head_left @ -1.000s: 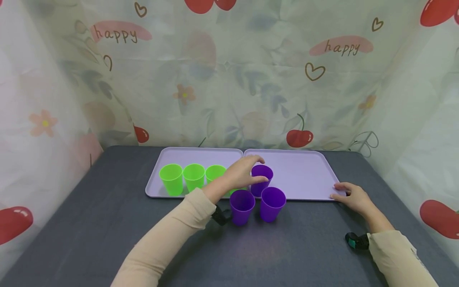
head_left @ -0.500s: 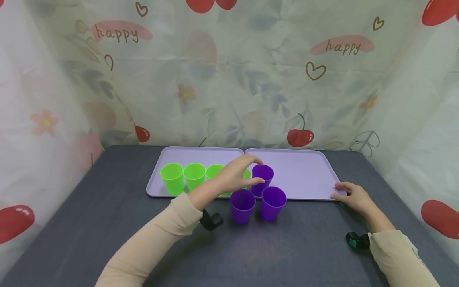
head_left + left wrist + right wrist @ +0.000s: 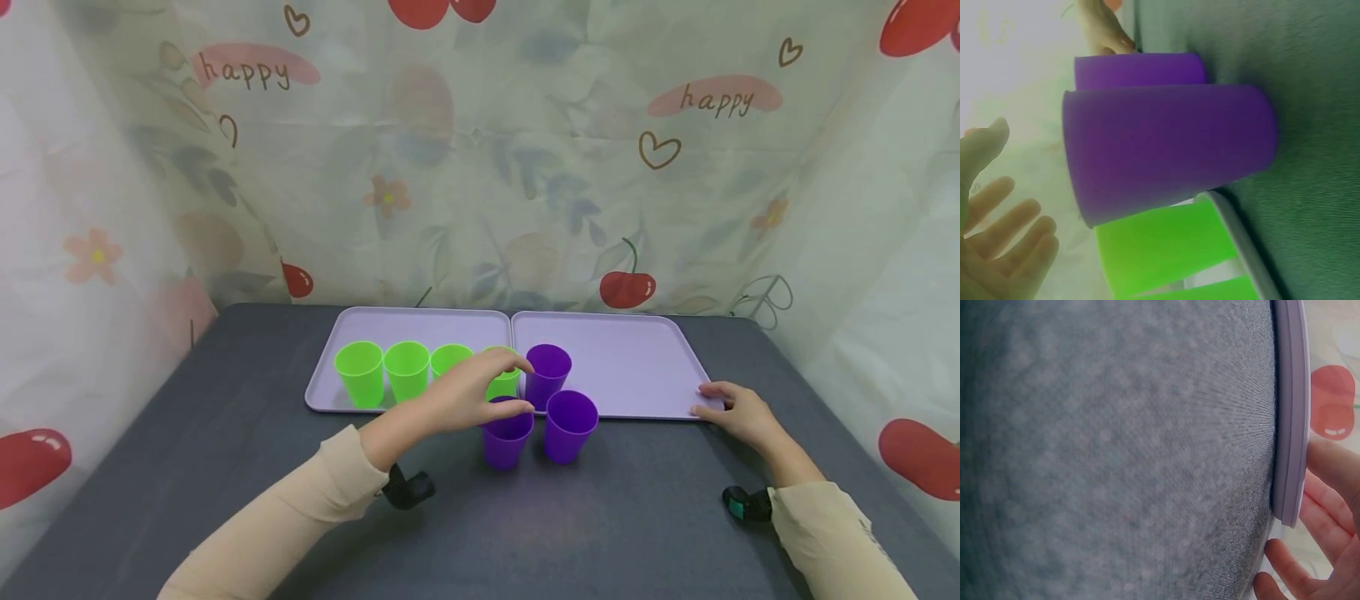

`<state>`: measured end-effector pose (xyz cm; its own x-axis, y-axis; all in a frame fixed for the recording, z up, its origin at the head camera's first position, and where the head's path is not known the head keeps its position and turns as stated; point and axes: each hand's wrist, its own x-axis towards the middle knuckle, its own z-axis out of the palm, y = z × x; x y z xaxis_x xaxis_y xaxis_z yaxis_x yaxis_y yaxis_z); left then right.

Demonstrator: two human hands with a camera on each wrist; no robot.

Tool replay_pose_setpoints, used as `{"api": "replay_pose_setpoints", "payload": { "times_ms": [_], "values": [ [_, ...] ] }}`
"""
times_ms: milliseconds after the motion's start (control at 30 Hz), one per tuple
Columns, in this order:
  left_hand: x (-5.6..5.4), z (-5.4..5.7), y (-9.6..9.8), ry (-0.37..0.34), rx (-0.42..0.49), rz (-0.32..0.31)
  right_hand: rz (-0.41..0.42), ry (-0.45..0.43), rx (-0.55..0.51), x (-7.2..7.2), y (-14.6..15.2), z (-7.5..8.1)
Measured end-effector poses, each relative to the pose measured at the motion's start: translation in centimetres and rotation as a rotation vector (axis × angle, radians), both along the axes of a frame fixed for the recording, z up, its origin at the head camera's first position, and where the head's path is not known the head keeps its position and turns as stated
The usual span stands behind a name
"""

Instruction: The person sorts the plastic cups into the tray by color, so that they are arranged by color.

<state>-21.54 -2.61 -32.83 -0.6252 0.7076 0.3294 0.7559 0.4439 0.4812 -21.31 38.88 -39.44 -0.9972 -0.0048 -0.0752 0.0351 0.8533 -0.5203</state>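
Observation:
Two purple cups stand upright on the table in front of the trays, a left one (image 3: 504,447) and a right one (image 3: 568,433). A third purple cup (image 3: 545,379) stands at the left end of the right lilac tray (image 3: 630,367). My left hand (image 3: 467,392) hovers over the left front cup, its thumb and fingers spread apart with nothing between them. In the left wrist view its fingers are beside the rim of the near purple cup (image 3: 1166,150), apart from it. My right hand (image 3: 745,417) rests against the right tray's near right corner, its thumb on the rim.
Several green cups (image 3: 362,379) line the near side of the left lilac tray (image 3: 423,321), which adjoins the right one. A dark grey cloth (image 3: 622,517) covers the table. Printed curtains (image 3: 480,183) hang behind and at both sides.
My left hand has drawn back from the purple cup on the right tray, moving left and nearer to me, over the left front cup. My right hand stays at the tray corner.

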Motion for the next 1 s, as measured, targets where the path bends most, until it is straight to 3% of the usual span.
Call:
{"api": "replay_pose_setpoints", "payload": {
  "times_ms": [233,1000],
  "values": [
    [0.8,-0.8,-1.0,0.001,-0.004,0.019,0.001,-0.004,0.0,0.0,0.0,-0.1],
    [2.0,-3.8,-1.9,-0.142,0.081,0.076,0.011,-0.011,0.009,-0.1,0.2,-0.3]
  ]
}}
